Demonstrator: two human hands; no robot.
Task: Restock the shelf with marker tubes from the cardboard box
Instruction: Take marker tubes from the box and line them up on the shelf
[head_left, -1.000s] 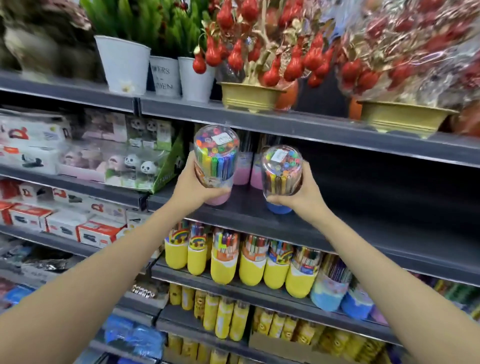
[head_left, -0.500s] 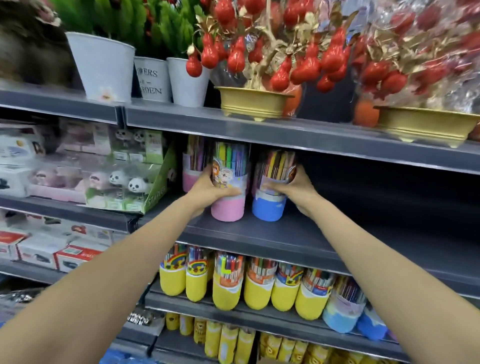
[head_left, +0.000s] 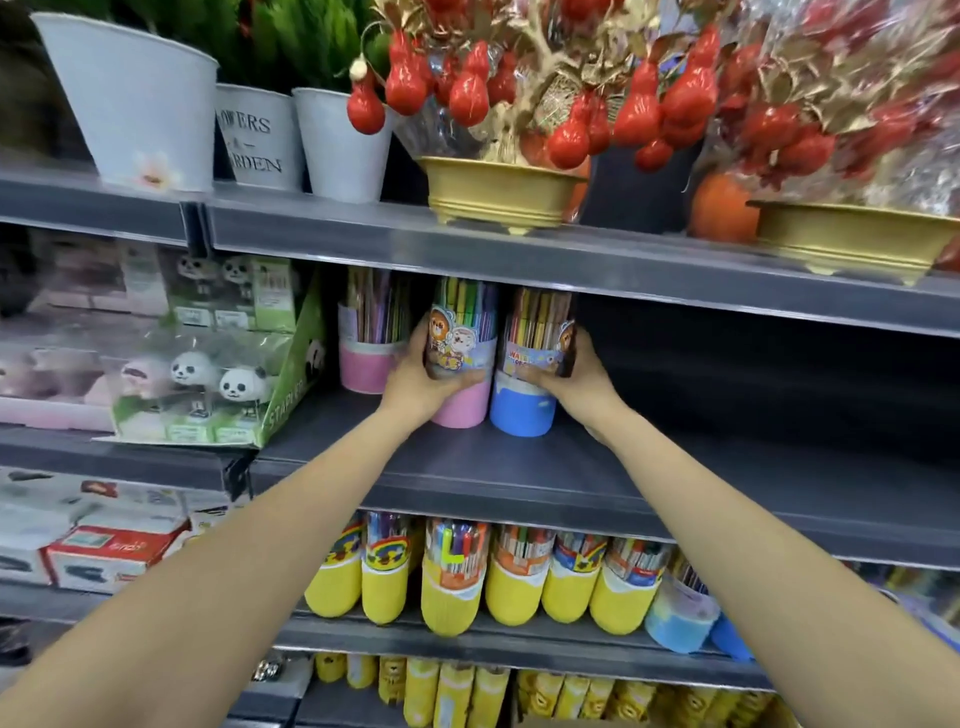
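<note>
A shop aisle is showing here, stationery and gift goods filling tiered dark grey metal shelving (head_left: 519, 467). Rows of identical yellow-based clear marker tubes (head_left: 452, 582) are standing side by side, boxed red and white staplers (head_left: 114, 553) are stacking at the left, a green display carton of panda staplers (head_left: 218, 374) is facing outward, and cellophane-wrapped red gourd ornaments in gold pots (head_left: 498, 192) are lining the top.

Three marker tubes (head_left: 462, 358) (two pink-based), three white pots (head_left: 140, 104).

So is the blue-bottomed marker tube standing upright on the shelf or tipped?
Upright. The blue-bottomed marker tube stands base-down on the shelf, markers pointing up, with the right hand gripping its side.
</note>
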